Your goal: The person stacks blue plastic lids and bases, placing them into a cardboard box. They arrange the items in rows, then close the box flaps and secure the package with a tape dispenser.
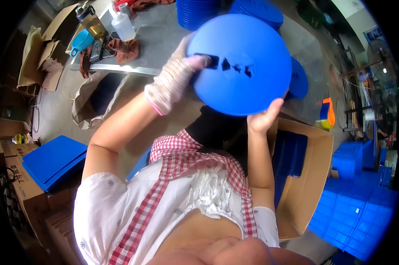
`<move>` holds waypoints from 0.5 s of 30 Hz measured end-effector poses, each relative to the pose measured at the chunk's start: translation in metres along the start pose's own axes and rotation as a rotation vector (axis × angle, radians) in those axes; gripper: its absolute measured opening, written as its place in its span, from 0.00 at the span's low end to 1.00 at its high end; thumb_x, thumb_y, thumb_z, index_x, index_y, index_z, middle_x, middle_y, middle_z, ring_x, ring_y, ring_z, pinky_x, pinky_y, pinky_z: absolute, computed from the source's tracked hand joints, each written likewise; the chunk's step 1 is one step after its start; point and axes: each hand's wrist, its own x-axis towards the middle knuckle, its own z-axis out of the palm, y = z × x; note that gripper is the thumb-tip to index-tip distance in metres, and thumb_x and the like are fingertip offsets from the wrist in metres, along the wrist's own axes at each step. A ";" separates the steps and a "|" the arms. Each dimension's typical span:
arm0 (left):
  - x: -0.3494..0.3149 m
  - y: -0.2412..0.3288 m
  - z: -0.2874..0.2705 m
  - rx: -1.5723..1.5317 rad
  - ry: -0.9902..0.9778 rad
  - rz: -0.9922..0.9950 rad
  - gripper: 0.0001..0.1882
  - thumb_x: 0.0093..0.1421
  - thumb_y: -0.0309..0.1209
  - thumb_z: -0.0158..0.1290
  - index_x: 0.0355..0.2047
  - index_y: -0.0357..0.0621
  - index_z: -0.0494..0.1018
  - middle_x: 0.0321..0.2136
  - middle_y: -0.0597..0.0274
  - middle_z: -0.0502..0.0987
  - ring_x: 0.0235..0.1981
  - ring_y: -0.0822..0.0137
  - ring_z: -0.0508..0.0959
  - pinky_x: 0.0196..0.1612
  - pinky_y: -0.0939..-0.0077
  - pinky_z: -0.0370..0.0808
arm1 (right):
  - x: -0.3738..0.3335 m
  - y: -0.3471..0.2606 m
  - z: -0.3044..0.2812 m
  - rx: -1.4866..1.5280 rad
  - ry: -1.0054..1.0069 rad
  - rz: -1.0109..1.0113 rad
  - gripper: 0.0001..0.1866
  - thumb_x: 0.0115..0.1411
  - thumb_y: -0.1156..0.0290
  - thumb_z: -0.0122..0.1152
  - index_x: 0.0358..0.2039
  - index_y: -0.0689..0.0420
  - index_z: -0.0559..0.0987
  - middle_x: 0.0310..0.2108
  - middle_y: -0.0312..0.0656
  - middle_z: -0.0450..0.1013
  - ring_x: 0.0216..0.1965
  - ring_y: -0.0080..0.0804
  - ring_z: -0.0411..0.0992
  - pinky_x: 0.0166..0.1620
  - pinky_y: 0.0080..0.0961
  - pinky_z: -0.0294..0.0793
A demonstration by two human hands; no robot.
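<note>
A round blue plastic disc (252, 39) is held up in front of me above the table's near edge, its flat face toward me. Dark angular shapes run in a row across its middle. My left hand (175, 77), in a striped knit glove, grips the disc's left side, thumb on its face by a dark rectangular patch. Whether that patch is an opening or a separate piece, I cannot tell. The bare right hand (265, 117) grips the lower right rim, its fingers mostly hidden behind. A double edge shows along the disc's lower left.
Blue disc stacks (197, 13) stand on the metal table (153, 48), with a white squeeze bottle (123, 26), a drink bottle (92, 22) and a blue cup (81, 42) at left. An open carton (312, 190) holding blue discs is at my right. Blue crates (362, 212) lie beyond.
</note>
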 end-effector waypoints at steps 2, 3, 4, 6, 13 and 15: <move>-0.013 -0.014 0.017 -0.060 0.020 -0.052 0.35 0.52 0.24 0.57 0.62 0.44 0.61 0.42 0.58 0.74 0.43 0.67 0.75 0.51 0.69 0.75 | -0.016 -0.007 -0.017 -0.023 0.033 -0.005 0.41 0.67 0.42 0.37 0.69 0.60 0.50 0.66 0.50 0.53 0.65 0.41 0.57 0.63 0.40 0.62; -0.019 -0.017 0.029 -0.085 0.020 -0.074 0.35 0.52 0.24 0.56 0.62 0.45 0.61 0.41 0.60 0.74 0.42 0.68 0.74 0.50 0.70 0.75 | -0.023 -0.011 -0.025 -0.016 0.057 -0.004 0.40 0.67 0.42 0.36 0.69 0.59 0.50 0.66 0.49 0.54 0.65 0.41 0.57 0.63 0.40 0.62; -0.022 -0.021 0.038 -0.110 0.019 -0.098 0.36 0.51 0.24 0.56 0.62 0.45 0.61 0.39 0.61 0.73 0.40 0.69 0.74 0.50 0.71 0.74 | -0.030 -0.011 -0.037 0.007 0.087 -0.005 0.39 0.67 0.41 0.36 0.68 0.58 0.53 0.65 0.48 0.56 0.64 0.41 0.58 0.64 0.40 0.61; -0.013 -0.052 0.044 -0.091 -0.089 -0.092 0.34 0.51 0.24 0.54 0.61 0.47 0.62 0.37 0.64 0.72 0.39 0.69 0.72 0.50 0.72 0.73 | -0.046 -0.017 -0.061 0.033 0.166 0.003 0.39 0.67 0.38 0.33 0.67 0.56 0.55 0.65 0.46 0.57 0.64 0.41 0.59 0.64 0.40 0.60; -0.003 -0.092 0.092 0.022 -0.083 -0.416 0.33 0.51 0.20 0.50 0.61 0.44 0.62 0.49 0.54 0.72 0.50 0.56 0.73 0.57 0.50 0.72 | -0.068 -0.051 -0.079 -0.273 0.310 -0.043 0.44 0.67 0.35 0.16 0.68 0.58 0.53 0.69 0.47 0.52 0.67 0.42 0.55 0.67 0.43 0.57; 0.004 -0.103 0.104 0.038 -0.104 -0.563 0.33 0.51 0.20 0.48 0.60 0.43 0.63 0.48 0.53 0.73 0.50 0.56 0.73 0.58 0.47 0.72 | -0.069 -0.066 -0.083 -0.331 0.332 -0.056 0.44 0.67 0.35 0.16 0.67 0.59 0.56 0.69 0.48 0.52 0.68 0.42 0.54 0.68 0.44 0.54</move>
